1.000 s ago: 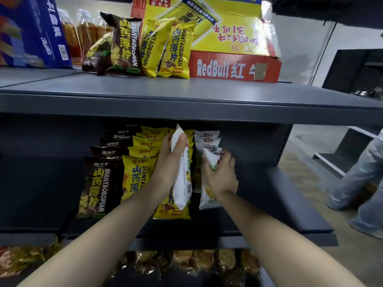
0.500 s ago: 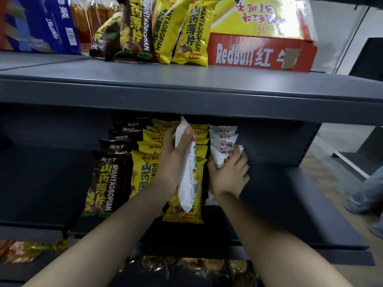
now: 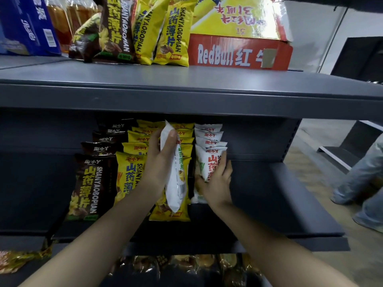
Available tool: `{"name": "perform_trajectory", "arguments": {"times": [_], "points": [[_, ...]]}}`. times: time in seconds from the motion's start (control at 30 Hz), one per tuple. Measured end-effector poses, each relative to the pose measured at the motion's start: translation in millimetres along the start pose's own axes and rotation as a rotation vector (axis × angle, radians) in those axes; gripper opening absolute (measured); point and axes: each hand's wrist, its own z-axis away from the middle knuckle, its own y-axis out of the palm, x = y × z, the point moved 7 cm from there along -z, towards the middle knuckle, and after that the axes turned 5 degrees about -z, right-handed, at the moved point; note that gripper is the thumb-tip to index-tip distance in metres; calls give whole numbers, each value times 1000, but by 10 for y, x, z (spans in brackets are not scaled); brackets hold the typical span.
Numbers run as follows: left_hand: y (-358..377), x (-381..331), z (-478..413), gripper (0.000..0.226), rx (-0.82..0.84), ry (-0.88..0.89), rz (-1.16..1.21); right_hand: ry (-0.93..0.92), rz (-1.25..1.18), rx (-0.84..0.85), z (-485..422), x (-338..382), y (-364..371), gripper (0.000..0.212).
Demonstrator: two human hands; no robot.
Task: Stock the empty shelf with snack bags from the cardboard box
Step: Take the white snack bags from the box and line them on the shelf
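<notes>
The bag (image 3: pixel 175 189) is hanging upright in the left hand (image 3: pixel 159 162), its long axis running top to bottom and its thin edge facing the camera. The thumb is pressing its near face close to the top seam while the other fingers are wrapping behind. The grip is therefore sitting on the upper half, and the lower half is dangling free. The bag is hovering in front of a yellow row (image 3: pixel 178 214), just left of the white row (image 3: pixel 209 134), which is where it seems to be heading. The gap it needs is lying to the right of the fingers, at that row's front. There the right hand (image 3: pixel 217 185) is clasping the front bag (image 3: pixel 207 162), with the thumb on its left edge and the fingers curling round its right. It is apparently steadying the row or pushing it back. That hand is nearer the slot, while the left is carrying the stock.

The bags are looking like slick, puffy foil pillows with crimped seams, and they are likely sliding and slumping easily. Further left, a brown row (image 3: pixel 89 183) is standing. All are resting on the matte grey metal shelf (image 3: pixel 286 204). On the top shelf (image 3: pixel 186 94), spare bags (image 3: pixel 172 34) are leaning beside a red cardboard box (image 3: pixel 238 52). At the right, someone's legs (image 3: pixel 362 175) are showing.
</notes>
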Motion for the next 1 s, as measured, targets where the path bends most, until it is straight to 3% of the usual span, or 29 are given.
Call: {"name": "perform_trajectory", "arguments": {"times": [0.1,0.27,0.53,0.67,0.87,1.0], "points": [[45,1,21,43,7,-1,-1,-1,-8,15,-1,-61,24,112],[167,-51,72,47,26,39,-42,55,-28,75,-37,-81,6,110],[613,79,218,64,44,133,-357,-304,82,115,267,196,-675,42],[819,238,225,75,-44,140,-620,-384,105,192,485,246,-870,34],[984,377,159,83,-116,81,-999,-172,129,380,529,-64,-689,72],[1027,441,106,93,-100,91,-1009,-101,168,389,457,-164,-486,45]]}}
